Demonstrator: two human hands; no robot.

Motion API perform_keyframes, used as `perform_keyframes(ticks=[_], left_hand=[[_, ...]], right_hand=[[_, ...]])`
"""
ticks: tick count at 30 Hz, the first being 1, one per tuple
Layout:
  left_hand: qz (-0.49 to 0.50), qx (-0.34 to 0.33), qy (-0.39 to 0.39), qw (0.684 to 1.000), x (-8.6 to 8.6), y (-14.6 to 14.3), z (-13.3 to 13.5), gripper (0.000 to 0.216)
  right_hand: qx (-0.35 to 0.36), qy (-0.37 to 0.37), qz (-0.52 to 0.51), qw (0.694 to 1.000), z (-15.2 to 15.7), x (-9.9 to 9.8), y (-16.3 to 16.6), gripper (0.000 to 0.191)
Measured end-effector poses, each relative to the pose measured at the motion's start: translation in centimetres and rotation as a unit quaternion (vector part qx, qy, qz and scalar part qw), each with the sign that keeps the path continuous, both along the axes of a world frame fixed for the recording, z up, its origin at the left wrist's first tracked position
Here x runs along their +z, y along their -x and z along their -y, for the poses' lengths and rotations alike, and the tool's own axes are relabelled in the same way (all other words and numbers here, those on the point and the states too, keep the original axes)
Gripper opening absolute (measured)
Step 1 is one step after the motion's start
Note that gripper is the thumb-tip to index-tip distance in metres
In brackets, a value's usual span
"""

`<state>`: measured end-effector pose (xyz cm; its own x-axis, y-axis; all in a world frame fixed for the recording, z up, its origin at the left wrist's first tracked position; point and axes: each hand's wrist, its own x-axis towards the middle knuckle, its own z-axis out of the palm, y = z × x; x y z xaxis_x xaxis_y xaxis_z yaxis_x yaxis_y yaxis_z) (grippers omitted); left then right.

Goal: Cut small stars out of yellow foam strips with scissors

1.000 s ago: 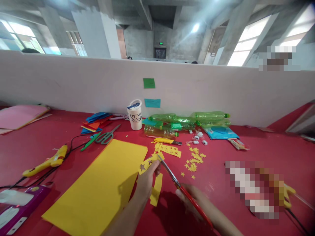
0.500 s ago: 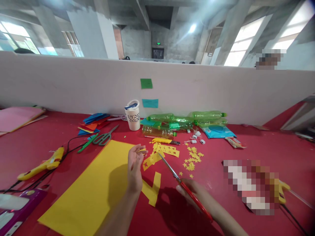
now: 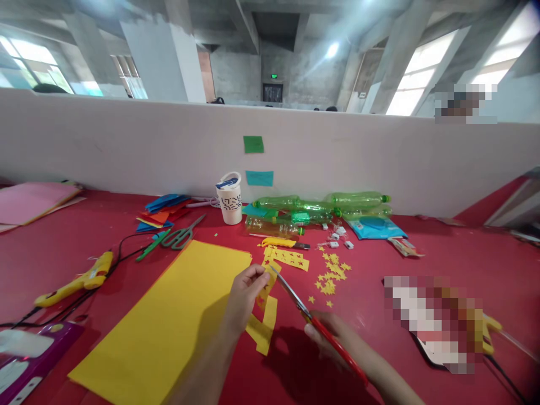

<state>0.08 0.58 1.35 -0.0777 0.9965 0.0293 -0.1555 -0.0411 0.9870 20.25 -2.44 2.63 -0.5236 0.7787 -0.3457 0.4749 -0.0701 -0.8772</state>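
Observation:
My left hand [image 3: 248,289] is closed in a pinch at the top of a yellow paper strip [image 3: 265,289] that has cut-outs in it. In my right hand [image 3: 331,334] is a pair of scissors [image 3: 295,301] with red handles. Their blades point up and left, with the tips close to the strip and my left fingertips. Just below lie plain yellow paper offcuts [image 3: 266,332]. Behind is another yellow strip [image 3: 291,259] with star-shaped holes. Small yellow paper stars [image 3: 331,273] lie in a loose pile to the right.
Yellow paper sheets [image 3: 169,315] lie at left, near green scissors [image 3: 179,237] and a yellow glue gun [image 3: 80,281]. At the back stand a white cup [image 3: 230,202], green plastic bottles [image 3: 312,208] and a yellow utility knife [image 3: 280,242]. A white partition [image 3: 147,140] closes off the far side.
My left hand has moved right and down from a half-open pose and pinches the yellow strip, which has turned more upright. The scissors stay nearly in place.

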Motion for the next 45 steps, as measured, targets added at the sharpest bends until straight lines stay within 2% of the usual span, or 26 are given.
perform_keyframes(ticks=[6, 11, 17, 20, 28, 31, 37, 45], left_hand=[[0.006, -0.002, -0.008, 1.000, 0.8, -0.5, 0.3, 0.018], [0.015, -0.006, -0.013, 1.000, 0.4, 0.0, 0.2, 0.019], [0.027, -0.083, 0.034, 0.996, -0.6, 1.7, -0.2, 0.016], [0.029, -0.099, 0.055, 0.993, -0.6, 2.3, -0.3, 0.017], [0.034, -0.093, 0.040, 0.994, -0.5, 2.3, -0.4, 0.017], [0.035, -0.086, 0.040, 0.995, -0.6, 2.1, -0.3, 0.014], [0.029, -0.020, -0.012, 0.999, 0.0, 0.4, 0.0, 0.022], [0.008, -0.025, -0.027, 0.999, -0.2, 0.2, 0.1, 0.021]], right_hand=[[0.004, 0.024, -0.039, 0.999, 0.3, 0.0, 0.0, 0.039], [0.012, 0.031, -0.046, 0.998, 0.2, -0.1, -0.2, 0.037], [0.036, 0.014, -0.044, 0.998, 0.3, 0.4, -0.2, 0.039], [0.041, 0.029, -0.040, 0.998, 0.3, 0.6, -0.1, 0.041], [0.031, 0.040, -0.050, 0.997, 0.5, 0.2, 0.2, 0.043], [0.034, 0.045, -0.041, 0.998, 0.6, -0.9, 0.2, 0.043], [-0.019, 0.013, -0.064, 0.998, 0.9, -3.1, 0.8, 0.044], [-0.039, 0.063, -0.106, 0.992, 1.4, -3.5, 1.2, 0.041]])
